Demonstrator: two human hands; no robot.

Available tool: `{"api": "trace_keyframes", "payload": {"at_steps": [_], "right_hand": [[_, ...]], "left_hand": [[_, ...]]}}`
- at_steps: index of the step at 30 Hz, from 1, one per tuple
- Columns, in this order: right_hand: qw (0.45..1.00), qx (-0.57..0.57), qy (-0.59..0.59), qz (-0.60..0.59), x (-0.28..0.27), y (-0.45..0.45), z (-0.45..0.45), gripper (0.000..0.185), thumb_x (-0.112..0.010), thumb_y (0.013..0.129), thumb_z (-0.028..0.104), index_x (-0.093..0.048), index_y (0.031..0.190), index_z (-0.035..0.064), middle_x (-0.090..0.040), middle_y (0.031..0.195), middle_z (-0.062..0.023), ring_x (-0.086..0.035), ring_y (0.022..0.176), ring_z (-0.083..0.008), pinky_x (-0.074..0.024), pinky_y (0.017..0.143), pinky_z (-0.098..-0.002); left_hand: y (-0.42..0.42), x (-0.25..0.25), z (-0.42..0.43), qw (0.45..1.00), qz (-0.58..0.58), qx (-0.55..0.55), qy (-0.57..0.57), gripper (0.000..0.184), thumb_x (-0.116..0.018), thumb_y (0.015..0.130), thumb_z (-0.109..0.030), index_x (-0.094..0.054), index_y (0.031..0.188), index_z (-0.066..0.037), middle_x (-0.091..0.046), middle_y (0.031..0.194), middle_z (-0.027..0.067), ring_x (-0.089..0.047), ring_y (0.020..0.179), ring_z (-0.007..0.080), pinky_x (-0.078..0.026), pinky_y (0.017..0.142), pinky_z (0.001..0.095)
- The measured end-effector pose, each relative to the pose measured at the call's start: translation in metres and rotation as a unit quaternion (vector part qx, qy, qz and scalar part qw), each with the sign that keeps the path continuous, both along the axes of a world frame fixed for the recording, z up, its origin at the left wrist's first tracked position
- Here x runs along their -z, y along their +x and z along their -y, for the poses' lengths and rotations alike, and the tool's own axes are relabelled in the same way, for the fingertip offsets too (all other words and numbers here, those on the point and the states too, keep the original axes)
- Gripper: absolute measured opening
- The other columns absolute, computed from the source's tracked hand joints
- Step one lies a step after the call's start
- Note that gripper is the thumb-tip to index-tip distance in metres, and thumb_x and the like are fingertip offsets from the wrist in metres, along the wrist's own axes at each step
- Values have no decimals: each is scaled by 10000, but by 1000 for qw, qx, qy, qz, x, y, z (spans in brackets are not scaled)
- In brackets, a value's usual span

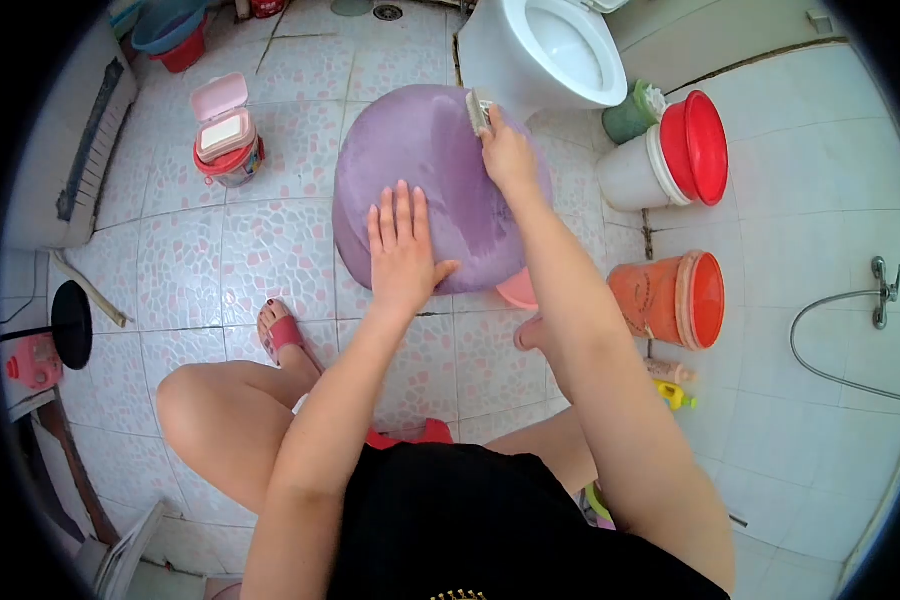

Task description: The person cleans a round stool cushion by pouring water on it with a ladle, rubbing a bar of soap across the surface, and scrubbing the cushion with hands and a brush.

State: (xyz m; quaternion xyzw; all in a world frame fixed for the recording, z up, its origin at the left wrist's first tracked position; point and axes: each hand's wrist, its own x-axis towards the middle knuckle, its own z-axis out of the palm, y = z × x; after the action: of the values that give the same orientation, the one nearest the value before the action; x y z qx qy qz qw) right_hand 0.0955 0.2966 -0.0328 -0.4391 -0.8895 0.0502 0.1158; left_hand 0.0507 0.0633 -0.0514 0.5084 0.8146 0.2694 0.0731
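Observation:
A large rounded purple cushion (400, 140), its fabric surface streaked with darker patches, sits on the tiled floor in front of me. My left hand (402, 255) lies flat on its near part, fingers spread and holding nothing. Up at the cushion's far right edge, my right hand (505, 150) grips a pale scrubbing brush (477, 113). The brush's bristles are turned toward the fabric; whether they touch it I cannot tell.
Left of the cushion, an open pink soap box (225, 130) holds white soap on a small bucket. A toilet (545, 60) stands behind. Along the right wall are a white bucket (630, 172), a red basin (705, 150) and an orange bucket (660, 300).

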Motion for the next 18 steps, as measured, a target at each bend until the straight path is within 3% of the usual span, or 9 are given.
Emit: {"api": "trace_keyframes", "payload": {"at_steps": [2,5,10,12,14,15,16,17,18], "right_hand": [[999,-28,35,12,-5,12,16,500,-528,986,294,-436,1464,176,-687,893,-250,-669,780,-443,-509,714,-564],[999,16,-42,23,-15,45,67,499,-520,993,292,-435,1470,175,-684,870,-234,-666,780,-434,-512,717,-546],[993,-11,-107,-38,-19,125,119,514,-503,1022,293,-385,1510,184,-700,875,-196,-674,752,-406,-518,707,-523],[971,-101,-96,-194,16,142,90,513,-492,1037,312,-371,1521,194,-685,851,-136,-646,640,-303,-502,591,-444],[903,-66,-272,-326,7,151,79,514,-477,1049,338,-359,1530,202,-640,814,-74,-574,543,-196,-447,490,-354],[817,15,-447,-365,-29,148,87,515,-469,1053,353,-353,1532,205,-602,789,-42,-516,501,-140,-399,447,-304],[693,95,-601,-386,-59,142,95,517,-460,1057,369,-347,1535,207,-564,764,-10,-458,460,-84,-352,405,-254],[633,92,-633,-436,-73,136,102,527,-451,1057,394,-323,1539,221,-423,705,23,-302,426,-28,-228,382,-187],[600,86,-657,-448,-73,138,100,529,-446,1057,402,-320,1538,223,-416,701,24,-304,426,-30,-233,380,-194]], "left_hand": [[-2,1,0,1000,2,-9,-2,1184,-843,650,-497,-238,1528,15,-212,1604,210,-139,1504,368,-113,1217,522],[1,0,-2,1000,-3,-4,-13,1179,-841,651,-504,-243,1529,9,-213,1604,208,-146,1503,369,-118,1216,520],[5,1,-4,1000,0,-1,0,1170,-820,681,-519,-225,1533,20,-200,1603,229,-139,1499,393,-109,1204,543],[2,2,-1,1000,-1,7,10,1159,-808,700,-523,-219,1533,26,-196,1600,239,-138,1496,403,-106,1198,554],[0,0,0,1000,7,14,11,1142,-800,717,-521,-219,1532,27,-192,1601,242,-136,1497,404,-102,1198,552],[-3,-1,2,999,13,19,22,1127,-796,727,-514,-219,1533,22,-194,1600,244,-135,1496,406,-101,1198,553],[-5,-1,4,999,18,23,34,1112,-792,738,-507,-220,1535,18,-195,1599,247,-135,1496,407,-99,1197,553],[-7,-2,5,998,24,28,45,1097,-787,749,-500,-221,1536,13,-197,1598,249,-135,1496,409,-98,1197,553],[-8,-5,6,998,38,29,50,1065,-779,764,-483,-230,1535,7,-200,1595,255,-130,1495,415,-94,1196,556]]}}
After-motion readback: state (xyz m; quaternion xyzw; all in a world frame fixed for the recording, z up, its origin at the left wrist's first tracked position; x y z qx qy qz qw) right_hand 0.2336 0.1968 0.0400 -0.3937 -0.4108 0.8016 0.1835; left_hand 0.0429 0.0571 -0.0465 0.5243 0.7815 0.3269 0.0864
